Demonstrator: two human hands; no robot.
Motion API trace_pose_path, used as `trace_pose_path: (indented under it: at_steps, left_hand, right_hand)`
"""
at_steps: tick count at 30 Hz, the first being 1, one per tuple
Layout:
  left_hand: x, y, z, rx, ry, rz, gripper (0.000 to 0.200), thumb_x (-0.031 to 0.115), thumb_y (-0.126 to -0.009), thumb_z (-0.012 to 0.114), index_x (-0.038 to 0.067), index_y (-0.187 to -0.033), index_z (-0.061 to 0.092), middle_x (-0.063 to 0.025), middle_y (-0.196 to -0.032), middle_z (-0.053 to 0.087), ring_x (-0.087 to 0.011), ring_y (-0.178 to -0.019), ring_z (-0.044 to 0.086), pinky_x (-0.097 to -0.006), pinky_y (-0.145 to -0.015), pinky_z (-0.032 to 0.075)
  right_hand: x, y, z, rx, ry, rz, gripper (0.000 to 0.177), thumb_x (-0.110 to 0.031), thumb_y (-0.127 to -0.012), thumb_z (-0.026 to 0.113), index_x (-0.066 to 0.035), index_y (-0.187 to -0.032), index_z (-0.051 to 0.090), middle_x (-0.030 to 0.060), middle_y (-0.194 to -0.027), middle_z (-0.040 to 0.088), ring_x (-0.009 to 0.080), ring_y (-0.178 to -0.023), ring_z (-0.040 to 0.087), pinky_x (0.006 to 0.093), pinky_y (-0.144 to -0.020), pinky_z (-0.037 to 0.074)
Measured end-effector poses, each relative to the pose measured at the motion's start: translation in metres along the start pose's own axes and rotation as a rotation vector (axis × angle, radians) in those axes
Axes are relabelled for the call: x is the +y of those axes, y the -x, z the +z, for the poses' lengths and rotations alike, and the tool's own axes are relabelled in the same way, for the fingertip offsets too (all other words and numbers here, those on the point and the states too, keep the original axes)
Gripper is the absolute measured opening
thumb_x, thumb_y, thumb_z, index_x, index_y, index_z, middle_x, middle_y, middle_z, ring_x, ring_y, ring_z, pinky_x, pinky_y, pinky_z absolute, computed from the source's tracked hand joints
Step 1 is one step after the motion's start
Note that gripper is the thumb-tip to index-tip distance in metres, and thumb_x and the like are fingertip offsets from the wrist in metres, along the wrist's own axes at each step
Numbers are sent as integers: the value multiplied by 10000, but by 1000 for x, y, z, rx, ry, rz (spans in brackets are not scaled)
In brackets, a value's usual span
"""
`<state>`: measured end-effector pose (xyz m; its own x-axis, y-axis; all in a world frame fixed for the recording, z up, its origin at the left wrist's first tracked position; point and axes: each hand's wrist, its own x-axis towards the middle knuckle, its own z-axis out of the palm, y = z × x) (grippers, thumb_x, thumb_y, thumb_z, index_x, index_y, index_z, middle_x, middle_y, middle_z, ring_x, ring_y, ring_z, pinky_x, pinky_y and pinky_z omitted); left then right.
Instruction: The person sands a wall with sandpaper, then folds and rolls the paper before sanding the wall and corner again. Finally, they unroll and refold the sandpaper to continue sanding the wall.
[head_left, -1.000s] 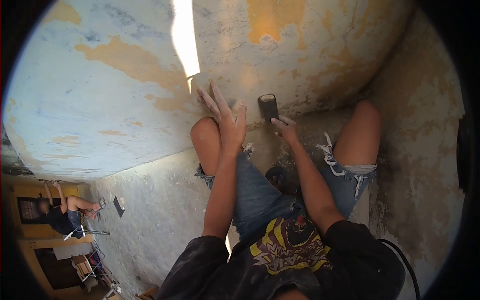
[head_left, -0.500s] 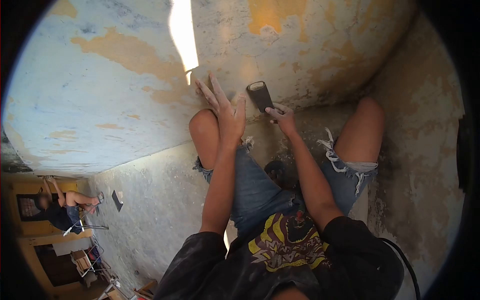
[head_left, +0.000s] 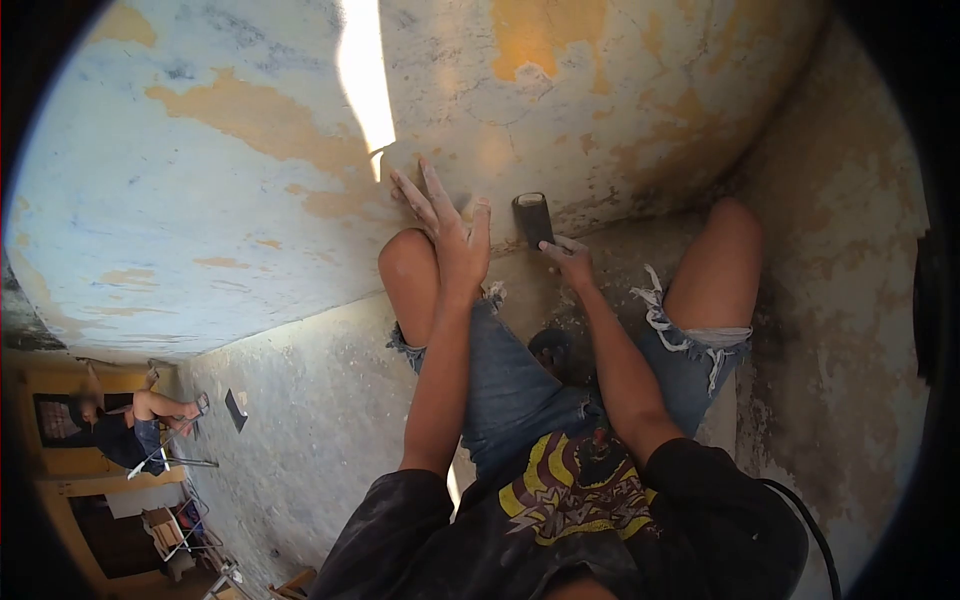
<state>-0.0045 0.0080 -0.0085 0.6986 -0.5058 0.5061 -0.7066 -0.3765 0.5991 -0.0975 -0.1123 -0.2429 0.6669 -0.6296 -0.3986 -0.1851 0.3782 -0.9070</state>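
My right hand (head_left: 570,262) grips the lower end of a sanding block (head_left: 533,222), a dark sheet wrapped round a pale core that shows at its top end. The block is close to the bottom of the patchy wall (head_left: 430,110); whether it touches is hard to tell. My left hand (head_left: 455,235) is open, its fingers spread and dusty, at the wall to the left of the block. Around both hands the wall shows white and grey coating with peeled orange patches.
My bent knees in torn jeans (head_left: 520,375) flank my arms. At far left a person (head_left: 125,430) sits on a metal-framed seat, hands raised to the wall. A dark flat sheet (head_left: 236,409) lies on the concrete floor (head_left: 300,430). Another wall (head_left: 850,280) rises at right.
My right hand has brought the sanding block down the wall and slightly to the right. My left hand has barely shifted. The other person's hands have moved apart.
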Motion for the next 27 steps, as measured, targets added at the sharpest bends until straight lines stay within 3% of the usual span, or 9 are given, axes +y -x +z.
trace_pose_path:
  at_steps: [3, 7, 10, 13, 15, 16, 19, 21, 27]
  left_hand:
    - [-2, 7, -2, -10, 14, -31, 922, 163, -898, 650, 89, -1608, 67, -261, -1635, -144, -515, -1489, -106, -595, -1202, 39]
    - [0, 5, -3, -15, -6, -18, 918, 177, -899, 651, 80, -1605, 73, -264, -1633, -146, -516, -1487, -110, -602, -1199, 38]
    - [-5, 4, -1, -9, -29, -15, 918, 180, -898, 651, 76, -1605, 74, -270, -1632, -139, -524, -1486, -103, -604, -1198, 40]
    - [-3, 6, -2, 5, 11, 0, 916, 175, -897, 651, 74, -1604, 77, -274, -1631, -133, -532, -1483, -98, -606, -1197, 43]
    - [-2, 10, -3, 4, 6, -4, 918, 175, -896, 652, 74, -1604, 76, -275, -1631, -132, -534, -1482, -98, -607, -1197, 45]
    - [0, 5, -2, 1, 12, 3, 920, 174, -895, 653, 73, -1604, 75, -276, -1631, -130, -536, -1481, -99, -607, -1197, 47]
    - [-2, 5, -2, -10, 13, -5, 916, 142, -908, 639, 80, -1605, 47, -283, -1625, -145, -490, -1495, -119, -575, -1207, 16]
    - [-2, 7, -2, -16, 19, -20, 917, 141, -907, 639, 78, -1604, 46, -281, -1625, -147, -492, -1494, -118, -576, -1207, 16]
    - [3, 0, -2, -17, 2, -12, 918, 135, -905, 638, 72, -1603, 45, -278, -1626, -153, -485, -1497, -116, -573, -1207, 11]
  right_hand:
    - [-42, -3, 11, -199, -132, -146, 497, -334, -819, 836, -67, -1217, 706, 0, -958, 708, 96, -852, 640, 267, -655, 540]
    - [-19, 0, 1, -30, -145, -55, 504, -337, -817, 837, -60, -1217, 704, 6, -973, 714, 97, -867, 643, 259, -650, 537]
    - [-15, 0, 2, -37, -15, 3, 517, -348, -812, 839, -54, -1214, 704, 1, -972, 713, 94, -875, 642, 253, -650, 537]
    - [-45, 7, 10, -175, -144, -115, 509, -345, -812, 839, -47, -1203, 708, 0, -971, 713, 90, -879, 642, 248, -641, 535]
    - [-26, 3, 4, -7, -174, -55, 432, -279, -804, 849, -23, -1133, 734, -70, -764, 573, 46, -649, 524, 220, -544, 503]
    - [-24, 0, 4, -7, -175, -70, 432, -279, -804, 849, -23, -1133, 734, -70, -764, 573, 46, -649, 524, 220, -544, 503]
    - [-24, 6, 8, 19, -61, -52, 458, -283, -804, 850, -6, -1145, 723, -50, -786, 622, 46, -671, 557, 225, -542, 501]
    - [-55, 2, 14, -135, -142, -175, 516, -304, -797, 856, -5, -1188, 703, -45, -783, 629, 50, -685, 572, 232, -545, 507]
    - [-18, 8, 6, -27, -68, -10, 538, -311, -795, 856, -1, -1204, 697, 10, -889, 708, 65, -737, 609, 231, -556, 510]
